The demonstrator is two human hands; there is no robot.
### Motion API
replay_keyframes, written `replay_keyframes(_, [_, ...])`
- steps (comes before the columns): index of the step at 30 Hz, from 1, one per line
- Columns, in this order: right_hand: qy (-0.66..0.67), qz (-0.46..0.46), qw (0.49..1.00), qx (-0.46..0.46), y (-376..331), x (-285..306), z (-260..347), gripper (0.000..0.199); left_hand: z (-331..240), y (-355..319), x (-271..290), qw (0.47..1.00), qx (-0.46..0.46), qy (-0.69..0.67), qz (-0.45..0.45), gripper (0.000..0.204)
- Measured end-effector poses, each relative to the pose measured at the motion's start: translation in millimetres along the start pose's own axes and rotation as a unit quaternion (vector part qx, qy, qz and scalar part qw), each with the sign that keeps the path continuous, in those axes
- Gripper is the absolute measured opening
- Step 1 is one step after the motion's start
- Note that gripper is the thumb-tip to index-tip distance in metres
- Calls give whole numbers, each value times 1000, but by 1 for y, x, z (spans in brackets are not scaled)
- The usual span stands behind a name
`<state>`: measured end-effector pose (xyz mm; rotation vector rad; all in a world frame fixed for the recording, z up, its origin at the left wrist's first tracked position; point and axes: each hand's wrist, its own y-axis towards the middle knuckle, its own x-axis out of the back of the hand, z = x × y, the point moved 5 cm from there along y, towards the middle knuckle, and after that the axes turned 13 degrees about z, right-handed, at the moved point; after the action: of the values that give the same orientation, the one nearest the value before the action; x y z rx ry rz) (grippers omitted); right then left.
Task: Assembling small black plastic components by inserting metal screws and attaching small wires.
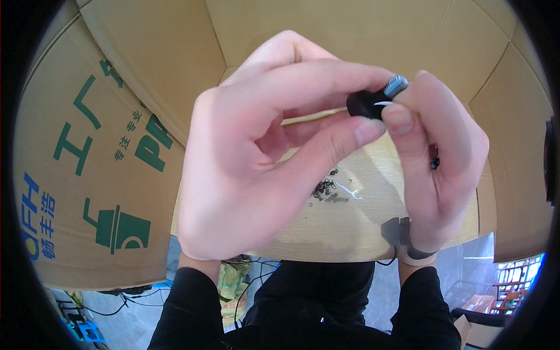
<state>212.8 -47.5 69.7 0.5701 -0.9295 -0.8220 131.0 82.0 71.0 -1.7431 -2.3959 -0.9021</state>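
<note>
Raised close to the camera, my left hand (245, 146) pinches a small black cylindrical part (363, 105) between thumb and fingers. A silvery ribbed metal end (396, 86) sticks out beside it, near my right fingertips. My right hand (440, 134) is closed in a pinch, and a thin white pointed pick (383, 104) shows from its fingertips, its tip against the black part. Most of the pick is hidden by the fingers. Something small and dark (435, 158) shows in the curl of my right hand; I cannot make out what it is.
Below my hands, a pile of small black rings and coils (322, 188) lies on the wooden table (326, 236), beside a white forked floss pick (350, 191). Tall cardboard walls (361, 35) surround the table. A dark band with a cable (402, 233) is at my right wrist.
</note>
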Motion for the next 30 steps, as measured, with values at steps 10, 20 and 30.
replay_keyframes(10, [-49, 55, 976, 207, 2, 12, 0, 41, 18, 1, -4, 949, -110, -295, 18, 35])
replay_keyframes(20, [-156, 110, 957, 221, 1, 1, 6, 38, 18, 0, 6, 992, -8, -119, 27, 24])
replay_keyframes(30, [381, 81, 917, -86, 12, -4, -37, 35, 12, 3, 8, 974, -159, -147, 59, 33])
